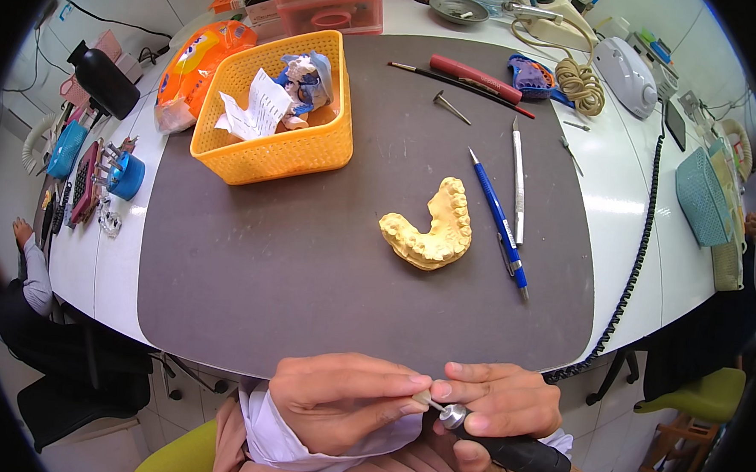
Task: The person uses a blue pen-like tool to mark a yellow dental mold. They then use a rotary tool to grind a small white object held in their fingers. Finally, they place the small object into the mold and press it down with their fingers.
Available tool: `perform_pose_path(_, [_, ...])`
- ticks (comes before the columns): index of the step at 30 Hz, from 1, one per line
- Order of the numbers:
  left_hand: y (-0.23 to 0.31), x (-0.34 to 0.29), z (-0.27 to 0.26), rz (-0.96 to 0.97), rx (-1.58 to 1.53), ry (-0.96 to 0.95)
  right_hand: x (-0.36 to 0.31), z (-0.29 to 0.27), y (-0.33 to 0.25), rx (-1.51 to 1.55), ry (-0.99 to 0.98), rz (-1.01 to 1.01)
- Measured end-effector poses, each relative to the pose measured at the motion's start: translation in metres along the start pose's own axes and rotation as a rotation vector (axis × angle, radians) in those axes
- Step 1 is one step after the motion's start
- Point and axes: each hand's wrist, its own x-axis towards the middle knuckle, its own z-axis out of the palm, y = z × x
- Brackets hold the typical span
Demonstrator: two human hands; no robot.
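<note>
Mat [290,274] bears basket [284,158], cast [429,243], seemingly pencil [496,211].

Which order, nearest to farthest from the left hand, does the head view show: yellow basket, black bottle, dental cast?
1. Dental cast: on the mat, ahead, slightly right.
2. Yellow basket: farther ahead, left.
3. Black bottle: far left, off the mat.

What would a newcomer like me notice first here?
Probably the yellow basket on the mat, upper left, with paper and a bluish lump inside. Next, the cream dental cast, right of the mat's middle. Then, at the bottom, the left hand pinching a pale piece at the tip of a black handpiece in the right hand.
</note>
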Motion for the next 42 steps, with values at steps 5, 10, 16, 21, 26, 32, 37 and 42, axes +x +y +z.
perform_pose_path(5, [-0.0001,-0.0001,0.0004,0.007,-0.001,0.009,0.0010,-0.0012,0.0006,-0.004,-0.014,0.010])
perform_pose_path(10, [-0.0007,-0.0007,0.0004,0.004,-0.006,0.012,-0.0006,0.0017,0.0055,-0.040,0.028,-0.012])
perform_pose_path(16, [0.0003,-0.0005,-0.0001,-0.001,-0.023,0.001,-0.0005,-0.0004,0.0051,-0.047,-0.002,-0.028])
perform_pose_path(21, [-0.0011,-0.0024,0.0007,-0.009,-0.041,0.018,0.0018,0.0027,0.0001,-0.054,0.022,0.030])
perform_pose_path(26, [-0.0021,-0.0022,0.0018,0.005,-0.046,0.027,0.0010,0.0000,0.0008,-0.069,-0.005,0.013])
perform_pose_path(32, [-0.0010,-0.0022,0.0023,-0.003,-0.043,0.034,0.0015,0.0009,0.0008,-0.061,-0.001,0.015])
perform_pose_path(37, [0.0007,-0.0016,0.0025,0.001,-0.028,0.034,0.0018,0.0034,0.0001,-0.069,0.030,0.005])
perform_pose_path(42, [-0.0020,-0.0023,0.0017,0.009,-0.033,0.034,0.0011,0.0010,0.0042,-0.059,-0.004,-0.006])
